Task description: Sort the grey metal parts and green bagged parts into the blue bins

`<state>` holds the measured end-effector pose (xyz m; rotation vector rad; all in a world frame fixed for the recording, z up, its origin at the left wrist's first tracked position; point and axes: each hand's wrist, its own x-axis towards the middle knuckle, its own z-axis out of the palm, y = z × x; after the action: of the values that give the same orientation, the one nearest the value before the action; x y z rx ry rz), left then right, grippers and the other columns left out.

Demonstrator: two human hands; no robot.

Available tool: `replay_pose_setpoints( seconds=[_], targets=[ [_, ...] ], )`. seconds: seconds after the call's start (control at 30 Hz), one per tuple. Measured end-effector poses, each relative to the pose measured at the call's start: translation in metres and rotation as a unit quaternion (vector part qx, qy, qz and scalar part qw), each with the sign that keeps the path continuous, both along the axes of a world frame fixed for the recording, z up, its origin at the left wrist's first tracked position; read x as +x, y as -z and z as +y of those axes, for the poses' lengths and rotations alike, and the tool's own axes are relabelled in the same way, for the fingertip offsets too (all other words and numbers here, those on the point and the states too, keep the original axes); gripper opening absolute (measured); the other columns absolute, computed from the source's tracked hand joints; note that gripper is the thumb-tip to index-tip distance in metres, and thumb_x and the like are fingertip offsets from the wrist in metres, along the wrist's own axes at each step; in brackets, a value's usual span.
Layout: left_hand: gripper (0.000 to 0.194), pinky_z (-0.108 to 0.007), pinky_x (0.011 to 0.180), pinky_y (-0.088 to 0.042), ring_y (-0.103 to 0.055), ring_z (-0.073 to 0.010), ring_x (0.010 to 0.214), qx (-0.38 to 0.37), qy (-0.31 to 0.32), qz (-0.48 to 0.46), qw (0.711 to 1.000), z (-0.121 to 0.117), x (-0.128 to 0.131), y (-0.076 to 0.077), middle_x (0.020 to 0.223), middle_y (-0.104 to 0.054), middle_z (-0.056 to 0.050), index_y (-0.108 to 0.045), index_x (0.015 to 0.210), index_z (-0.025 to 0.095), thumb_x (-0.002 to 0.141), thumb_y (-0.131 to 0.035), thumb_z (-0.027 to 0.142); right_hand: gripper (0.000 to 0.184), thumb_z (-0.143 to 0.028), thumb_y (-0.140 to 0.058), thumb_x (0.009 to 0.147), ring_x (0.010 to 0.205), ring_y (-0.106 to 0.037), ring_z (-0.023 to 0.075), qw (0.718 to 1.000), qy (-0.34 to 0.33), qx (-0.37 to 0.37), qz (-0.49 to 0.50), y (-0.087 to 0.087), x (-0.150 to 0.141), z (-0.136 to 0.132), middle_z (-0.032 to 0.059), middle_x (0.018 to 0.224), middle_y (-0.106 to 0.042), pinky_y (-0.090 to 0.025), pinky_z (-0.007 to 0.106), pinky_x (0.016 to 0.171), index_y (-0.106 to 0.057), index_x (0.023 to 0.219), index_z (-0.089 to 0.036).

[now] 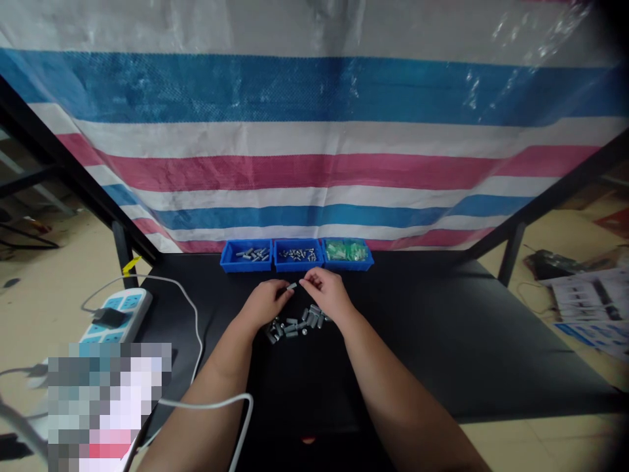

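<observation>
Now the left hand (265, 303) is pinching 1 small grey metal cylinder (291, 286) in its fingertips, the cylinder's long axis tilting up toward the right hand (327, 293), whose grip is pressed together just beside the free end. Below both hands, a loose pile of grey metal cylinders and screws (295, 326), too many and too small to count exactly, is lying on the black table (417, 341), while 3 blue plastic trays (298, 265) are sitting side by side along its far edge.

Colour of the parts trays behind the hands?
Blue, all three plastic parts trays; the head view shows it best.
</observation>
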<state>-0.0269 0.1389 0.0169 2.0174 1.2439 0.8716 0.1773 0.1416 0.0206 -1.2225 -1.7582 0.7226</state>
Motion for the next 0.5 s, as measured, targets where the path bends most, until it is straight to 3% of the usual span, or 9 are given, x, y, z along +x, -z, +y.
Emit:
replay_pose_setpoints(
  seconds=[0.17, 0.3, 0.4, 0.5],
  targets=[
    [0.033, -0.025, 0.057, -0.036, -0.055, -0.0161, 0.058, -0.062, -0.093, -0.124, 0.986, 0.001, -0.003, 0.0, 0.061, -0.063, -0.001, -0.063, 0.066, 0.021, 0.091, -0.06, 0.043, 0.031, -0.053, -0.063, 0.087, 0.042, -0.053, 0.0123, 0.994, 0.039, -0.067, 0.077, 0.01, 0.0, 0.006, -0.0031, 0.061, -0.058, -0.04, 0.023, 0.039, -0.058, 0.081, -0.023],
    [0.044, -0.022, 0.049, -0.034, -0.047, -0.011, 0.046, -0.087, -0.207, -0.286, 0.932, 0.014, -0.012, 0.004, 0.051, -0.051, 0.003, -0.058, 0.065, 0.018, 0.093, -0.054, 0.052, 0.033, -0.054, -0.063, 0.085, 0.039, -0.053, 0.0122, 0.993, 0.028, -0.088, 0.08, 0.015, 0.002, 0.006, -0.0047, 0.057, -0.055, -0.04, 0.022, 0.036, -0.055, 0.078, -0.023],
    [0.041, -0.02, 0.047, -0.039, -0.054, -0.0103, 0.048, -0.117, -0.24, -0.398, 0.878, 0.022, -0.017, 0.002, 0.057, -0.058, 0.002, -0.066, 0.087, 0.015, 0.088, -0.061, 0.055, 0.032, -0.053, -0.065, 0.083, 0.042, -0.054, 0.0129, 0.992, 0.027, -0.09, 0.08, 0.016, 0.003, 0.006, -0.0047, 0.057, -0.055, -0.043, 0.022, 0.037, -0.056, 0.077, -0.023],
    [0.051, -0.027, 0.065, -0.056, -0.072, -0.0165, 0.071, -0.183, -0.18, -0.469, 0.845, 0.02, -0.019, -0.003, 0.086, -0.075, -0.008, -0.062, 0.118, 0.014, 0.081, -0.075, 0.046, 0.031, -0.052, -0.066, 0.082, 0.044, -0.055, 0.0134, 0.993, 0.027, -0.089, 0.079, 0.016, 0.002, 0.006, -0.0041, 0.058, -0.055, -0.046, 0.023, 0.038, -0.058, 0.078, -0.023]
  ],
)
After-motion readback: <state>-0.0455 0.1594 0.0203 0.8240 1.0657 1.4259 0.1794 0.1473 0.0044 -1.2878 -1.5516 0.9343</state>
